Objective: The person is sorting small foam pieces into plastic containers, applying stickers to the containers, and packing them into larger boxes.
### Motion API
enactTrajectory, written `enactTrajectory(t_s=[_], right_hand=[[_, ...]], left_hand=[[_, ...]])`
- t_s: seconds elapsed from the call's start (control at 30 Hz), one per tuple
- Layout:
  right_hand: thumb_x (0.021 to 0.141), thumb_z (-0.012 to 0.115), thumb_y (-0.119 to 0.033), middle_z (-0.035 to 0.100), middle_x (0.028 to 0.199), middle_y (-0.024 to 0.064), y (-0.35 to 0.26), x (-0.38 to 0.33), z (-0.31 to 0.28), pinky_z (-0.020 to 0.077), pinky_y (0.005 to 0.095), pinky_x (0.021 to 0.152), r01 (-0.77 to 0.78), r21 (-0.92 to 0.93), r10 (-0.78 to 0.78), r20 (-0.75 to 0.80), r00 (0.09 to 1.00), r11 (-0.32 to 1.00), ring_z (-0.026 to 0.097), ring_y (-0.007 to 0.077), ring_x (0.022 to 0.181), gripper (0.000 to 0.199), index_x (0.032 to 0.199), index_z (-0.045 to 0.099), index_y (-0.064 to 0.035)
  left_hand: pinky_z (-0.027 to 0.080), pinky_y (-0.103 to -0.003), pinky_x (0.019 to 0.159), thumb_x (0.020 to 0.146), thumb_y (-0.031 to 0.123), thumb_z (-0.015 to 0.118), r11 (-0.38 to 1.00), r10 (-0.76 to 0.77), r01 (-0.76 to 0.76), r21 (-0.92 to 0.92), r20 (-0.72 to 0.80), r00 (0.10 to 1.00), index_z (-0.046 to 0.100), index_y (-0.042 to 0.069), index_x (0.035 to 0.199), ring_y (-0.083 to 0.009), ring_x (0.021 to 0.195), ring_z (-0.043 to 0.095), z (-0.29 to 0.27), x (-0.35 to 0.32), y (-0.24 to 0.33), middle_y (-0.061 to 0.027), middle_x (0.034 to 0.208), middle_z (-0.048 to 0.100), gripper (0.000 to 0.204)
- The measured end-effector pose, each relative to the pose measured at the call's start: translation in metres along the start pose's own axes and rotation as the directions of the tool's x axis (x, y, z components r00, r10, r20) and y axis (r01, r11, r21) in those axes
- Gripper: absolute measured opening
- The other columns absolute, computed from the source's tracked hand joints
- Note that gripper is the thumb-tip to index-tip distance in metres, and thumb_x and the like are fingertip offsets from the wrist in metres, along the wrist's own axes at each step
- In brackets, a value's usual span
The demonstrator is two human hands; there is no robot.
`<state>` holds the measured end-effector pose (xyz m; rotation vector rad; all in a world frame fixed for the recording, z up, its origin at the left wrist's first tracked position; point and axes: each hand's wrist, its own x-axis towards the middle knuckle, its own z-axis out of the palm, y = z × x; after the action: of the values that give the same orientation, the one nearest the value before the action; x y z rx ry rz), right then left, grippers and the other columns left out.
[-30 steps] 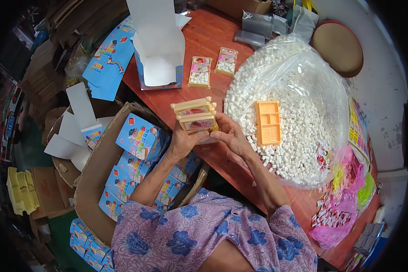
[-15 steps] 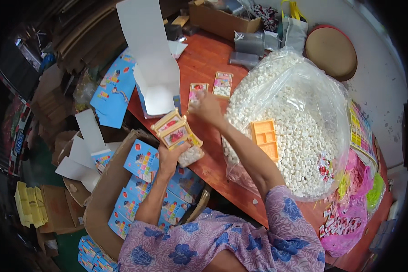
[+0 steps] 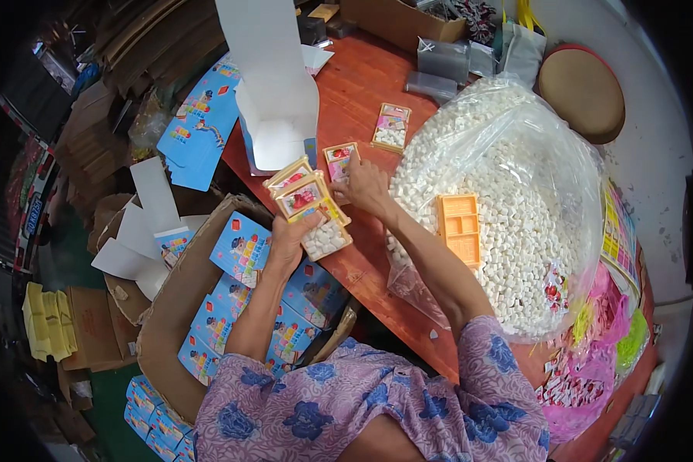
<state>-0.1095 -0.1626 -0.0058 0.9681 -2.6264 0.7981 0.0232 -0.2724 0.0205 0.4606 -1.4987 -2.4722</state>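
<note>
My left hand (image 3: 289, 240) is closed round a fanned stack of filled orange trays (image 3: 323, 240), each with small white pieces and a red-printed packet under a clear cover. At the table's left part, my right hand (image 3: 368, 186) grips a similar filled tray (image 3: 339, 156), fingers at its right edge and lower end; part of it is hidden beneath them. Another filled tray (image 3: 392, 127) lies flat just beyond, untouched. Behind the held stack stands an open white-lined box (image 3: 277, 135) with its tall lid flap raised.
A big clear bag of white pieces (image 3: 516, 254) covers the table's right side, with an empty orange tray (image 3: 459, 231) on it. Pink bags (image 3: 585, 400) lie at the right. Left and below, a carton (image 3: 162, 346) holds blue boxes (image 3: 241, 248). Red table (image 3: 362, 73) shows between.
My right hand has come down onto the nearer tray on the table, its fingers now at that tray's edge. The left hand still holds its stack, slightly shifted. The whole view has moved a little.
</note>
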Motion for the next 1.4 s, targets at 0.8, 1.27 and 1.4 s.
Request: enactTrajectory(t_s=[0.8, 1.27, 1.4], right_hand=[[0.079, 0.052, -0.013, 0.057, 0.076, 0.0045, 0.017, 0.000, 0.006, 0.0451, 0.0226, 0.058, -0.717, 0.583, 0.164, 0.721, 0.674, 0.383, 0.054, 0.0107, 0.065, 0.022, 0.095, 0.055, 0.0015], [0.072, 0.056, -0.039, 0.056, 0.085, 0.0246, 0.081, 0.069, -0.020, 0.0430, 0.0387, 0.067, -0.438, 0.272, 0.450, 0.019, 0.893, 0.857, 0.055, 0.0366, 0.080, 0.056, 0.103, 0.040, 0.0035], [0.067, 0.061, -0.034, 0.055, 0.085, 0.0264, 0.117, 0.079, 0.019, 0.0432, 0.0402, 0.070, -0.457, 0.311, 0.521, -0.168, 0.837, 0.834, 0.055, 0.0369, 0.080, 0.057, 0.104, 0.035, 0.0013]], left_hand=[[0.046, -0.030, 0.076, 0.070, 0.003, 0.058, 0.992, -0.085, 0.098, -0.080, 0.147, 0.985, 0.047, -0.002, 0.104, -0.0174, 0.084, 0.056, 0.000, 0.029, -0.001, -0.0090, 0.095, 0.056, 0.036], [0.048, -0.031, 0.071, 0.070, 0.002, 0.057, 0.999, -0.049, 0.051, -0.016, 0.099, 0.994, 0.052, -0.005, 0.098, -0.0190, 0.079, 0.058, 0.013, -0.002, -0.012, -0.0110, 0.091, 0.058, 0.030], [0.048, -0.031, 0.071, 0.068, 0.003, 0.059, 0.992, -0.114, 0.119, -0.040, 0.107, 0.988, 0.051, -0.004, 0.099, -0.0186, 0.079, 0.058, 0.021, -0.010, -0.016, -0.0101, 0.091, 0.057, 0.033]])
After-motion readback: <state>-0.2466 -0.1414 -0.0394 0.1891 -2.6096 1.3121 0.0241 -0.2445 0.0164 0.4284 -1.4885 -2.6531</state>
